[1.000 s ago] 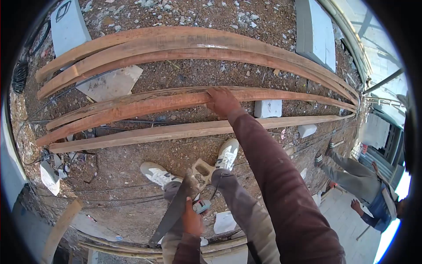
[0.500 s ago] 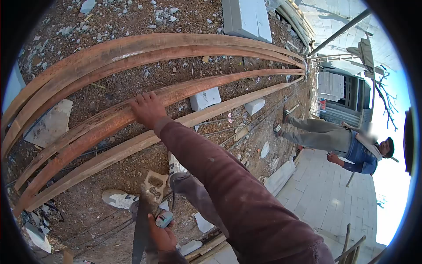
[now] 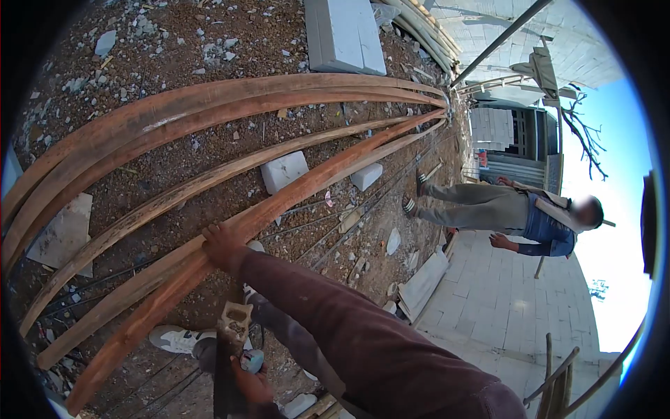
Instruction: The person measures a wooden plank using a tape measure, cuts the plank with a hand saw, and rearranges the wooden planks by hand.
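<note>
My left hand [image 3: 222, 246], in a brown sleeve, grips a long reddish wooden beam [image 3: 293, 198] with its fingers over the edge. That beam lies across a paler beam [image 3: 120, 309], close under the same hand. Low in the view my right hand [image 3: 255, 386] is closed around a tape measure [image 3: 252, 359]. It also holds a hand saw [image 3: 235, 318], apparently by the blade near the tan handle; part of this grip is hidden. Another narrow beam [image 3: 188, 185] lies apart from my left hand, on its far side.
The view is turned sideways. Several more beams [image 3: 230, 89] lie beyond, near white blocks [image 3: 345, 38]. Smaller white blocks [image 3: 284, 172], thin rods and rubble cover the dirt. Another person [image 3: 488, 206] stands near a block wall [image 3: 502, 300]. My shoe [image 3: 180, 340] is beside the beams.
My left hand has pulled the reddish beam away from the narrow beam and across the paler one. The camera view has shifted slightly. My right hand keeps the saw and tape measure.
</note>
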Motion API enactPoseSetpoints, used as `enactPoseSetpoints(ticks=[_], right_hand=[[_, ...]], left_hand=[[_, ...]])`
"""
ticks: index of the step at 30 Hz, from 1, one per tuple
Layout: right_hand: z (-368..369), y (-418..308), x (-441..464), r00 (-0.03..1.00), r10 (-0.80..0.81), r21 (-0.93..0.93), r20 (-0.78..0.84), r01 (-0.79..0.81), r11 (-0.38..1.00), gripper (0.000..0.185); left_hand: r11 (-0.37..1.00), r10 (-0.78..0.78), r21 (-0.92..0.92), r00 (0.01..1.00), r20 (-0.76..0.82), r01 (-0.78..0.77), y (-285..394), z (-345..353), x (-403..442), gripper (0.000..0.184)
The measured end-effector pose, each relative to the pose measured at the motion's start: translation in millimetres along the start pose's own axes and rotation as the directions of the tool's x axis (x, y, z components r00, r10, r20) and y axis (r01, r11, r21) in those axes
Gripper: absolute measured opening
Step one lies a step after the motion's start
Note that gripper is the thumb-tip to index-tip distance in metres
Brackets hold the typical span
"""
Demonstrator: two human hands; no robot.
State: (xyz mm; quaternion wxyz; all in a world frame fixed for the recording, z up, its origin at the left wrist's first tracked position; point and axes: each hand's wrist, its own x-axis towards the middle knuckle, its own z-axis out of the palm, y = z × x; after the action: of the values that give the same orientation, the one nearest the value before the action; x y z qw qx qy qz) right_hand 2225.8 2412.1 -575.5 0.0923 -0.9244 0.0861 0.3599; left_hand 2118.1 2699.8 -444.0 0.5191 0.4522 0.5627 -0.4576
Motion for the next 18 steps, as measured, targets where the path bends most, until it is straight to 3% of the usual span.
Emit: enactPoseSetpoints(ticks=[3,6,8,11,16,18], right_hand=[[-6.1,2.5,7.9,0.999,0.013,0.041,0.050,-0.015,0.999,0.041],[2.2,13.9,18.5,0.986,-0.016,0.249,0.164,-0.026,0.968,0.046],[12.5,11.0,1.2,0.995,0.005,0.122,-0.104,0.007,0.993,0.047],[27.8,4.8,-6.8,0.890,0.067,0.046,-0.451,-0.051,0.998,0.045],[30.8,3.5,16.6,0.898,0.095,0.041,-0.430,-0.086,0.995,0.028],[39.6,2.7,27.1,0.876,0.137,0.036,-0.462,-0.136,0.990,0.031]], left_hand=[[1.000,-0.007,0.023,1.000,0.027,0.006,-2.5,-2.5,0.6,0.044],[0.999,-0.004,0.038,0.999,0.054,0.002,4.1,-0.9,-6.0,0.043],[0.999,-0.015,0.042,0.995,0.099,0.011,9.1,3.8,-9.4,0.042],[0.999,-0.037,0.026,0.987,0.155,0.033,12.4,0.6,-8.7,0.041],[1.000,0.013,0.008,0.994,0.104,-0.014,8.3,-4.4,-7.5,0.043],[0.998,-0.060,-0.027,0.994,0.092,0.063,6.9,-2.8,-8.3,0.044]])
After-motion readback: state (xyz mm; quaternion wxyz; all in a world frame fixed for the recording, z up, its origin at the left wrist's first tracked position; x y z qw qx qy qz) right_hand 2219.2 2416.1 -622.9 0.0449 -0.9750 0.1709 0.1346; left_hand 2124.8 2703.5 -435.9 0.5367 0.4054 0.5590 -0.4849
